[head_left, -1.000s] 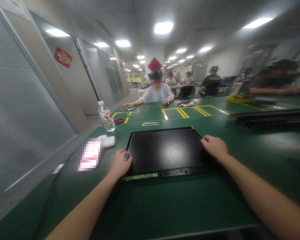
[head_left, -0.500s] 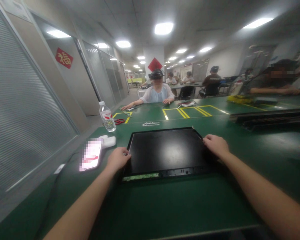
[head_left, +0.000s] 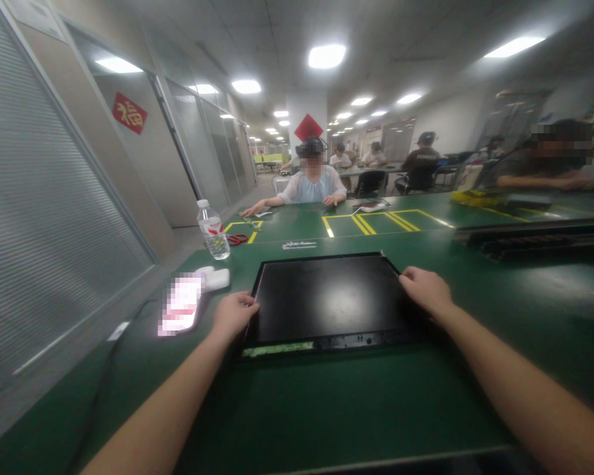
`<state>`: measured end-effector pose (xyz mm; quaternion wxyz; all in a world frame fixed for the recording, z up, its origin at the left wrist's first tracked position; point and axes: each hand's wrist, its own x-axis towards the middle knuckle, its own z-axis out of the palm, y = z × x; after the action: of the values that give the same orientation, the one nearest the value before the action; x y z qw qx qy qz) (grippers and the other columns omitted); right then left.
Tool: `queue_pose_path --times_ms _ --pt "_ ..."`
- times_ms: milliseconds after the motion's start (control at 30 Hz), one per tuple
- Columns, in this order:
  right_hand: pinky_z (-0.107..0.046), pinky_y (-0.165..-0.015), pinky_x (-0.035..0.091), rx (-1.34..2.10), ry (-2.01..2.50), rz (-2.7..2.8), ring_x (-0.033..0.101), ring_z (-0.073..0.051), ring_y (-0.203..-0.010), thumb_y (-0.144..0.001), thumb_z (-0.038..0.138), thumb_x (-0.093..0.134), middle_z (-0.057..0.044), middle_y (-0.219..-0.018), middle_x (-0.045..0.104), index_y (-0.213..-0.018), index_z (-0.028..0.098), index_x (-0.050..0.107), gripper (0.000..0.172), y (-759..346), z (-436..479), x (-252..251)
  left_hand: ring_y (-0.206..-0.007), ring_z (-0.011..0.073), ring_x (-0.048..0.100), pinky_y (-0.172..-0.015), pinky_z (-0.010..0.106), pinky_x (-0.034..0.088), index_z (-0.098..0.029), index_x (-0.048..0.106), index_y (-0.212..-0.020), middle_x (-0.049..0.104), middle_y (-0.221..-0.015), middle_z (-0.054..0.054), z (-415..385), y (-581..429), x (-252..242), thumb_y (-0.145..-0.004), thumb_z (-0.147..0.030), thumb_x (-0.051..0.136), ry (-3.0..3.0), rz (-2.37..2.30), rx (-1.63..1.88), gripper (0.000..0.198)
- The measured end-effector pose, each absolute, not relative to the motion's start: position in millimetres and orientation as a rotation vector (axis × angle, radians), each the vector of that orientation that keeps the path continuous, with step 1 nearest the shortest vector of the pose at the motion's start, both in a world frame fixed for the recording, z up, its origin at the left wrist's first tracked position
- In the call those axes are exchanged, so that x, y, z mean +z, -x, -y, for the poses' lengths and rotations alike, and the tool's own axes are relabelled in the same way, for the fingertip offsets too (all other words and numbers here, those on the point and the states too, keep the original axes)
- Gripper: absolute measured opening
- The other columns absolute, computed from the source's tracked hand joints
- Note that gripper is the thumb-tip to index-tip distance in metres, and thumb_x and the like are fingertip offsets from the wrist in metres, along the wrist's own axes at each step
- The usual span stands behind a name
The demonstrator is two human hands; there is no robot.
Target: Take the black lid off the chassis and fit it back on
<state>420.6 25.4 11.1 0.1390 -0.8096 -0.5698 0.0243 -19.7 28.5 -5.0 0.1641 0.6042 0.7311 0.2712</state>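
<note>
Gripping the black screen panel (head_left: 297, 297) by its two short sides, a pair of bare hands holds it face up at the green worktop (head_left: 356, 409); whether it lies flat or is slightly raised, I cannot tell. The left hand (head_left: 233, 315) pinches the panel's left edge, its thumb at the rim and its fingers bent. The right hand (head_left: 426, 289) pinches the right edge toward the far corner, fingers curled; the fingertips under the rim are hidden. A green strip (head_left: 277, 349) runs along the left part of the panel's near edge, and a pale glare sits on its face.

To the left of the panel lies a phone (head_left: 182, 303) with a bright, pixelated screen, just beside a white object (head_left: 216, 280). Also left of the panel, a dark cable (head_left: 103, 382) carries a white tag (head_left: 118, 331). Beyond the panel's far left corner stands a clear bottle (head_left: 212, 231), with red handles (head_left: 237, 239) near it. Small white pieces (head_left: 299, 245) lie beyond the panel's far edge; farther past it, a co-worker (head_left: 313, 185) sits with both hands on the worktop. Right of the panel and well apart are long dark parts (head_left: 534, 236).
</note>
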Motion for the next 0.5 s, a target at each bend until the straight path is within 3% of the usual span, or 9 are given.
queue_pose_path --times_ms 300,500 --pt "-0.032 -0.070 0.045 0.050 2.394 1.688 0.068 -0.028 -0.092 -0.091 0.041 0.039 -0.013 -0.101 0.073 -0.107 0.022 0.071 0.041 -413 -24 12 -0.093 0.0276 0.073 -0.091 0.036 0.051 -0.016 0.078 -0.079 0.068 -0.131 0.016 -22 15 1 -0.076 -0.020 0.067 -1.720 -2.064 0.760 0.012" --pt "-0.031 -0.069 0.045 0.050 2.389 1.637 0.068 -0.028 -0.093 -0.089 0.040 0.041 -0.012 -0.101 0.073 -0.104 0.022 0.073 0.039 -417 -25 12 -0.099 0.0262 0.072 -0.090 0.032 0.050 -0.016 0.078 -0.091 0.067 -0.132 0.015 -16 8 2 -0.074 -0.017 0.068 -1.641 -1.980 0.834 0.019"
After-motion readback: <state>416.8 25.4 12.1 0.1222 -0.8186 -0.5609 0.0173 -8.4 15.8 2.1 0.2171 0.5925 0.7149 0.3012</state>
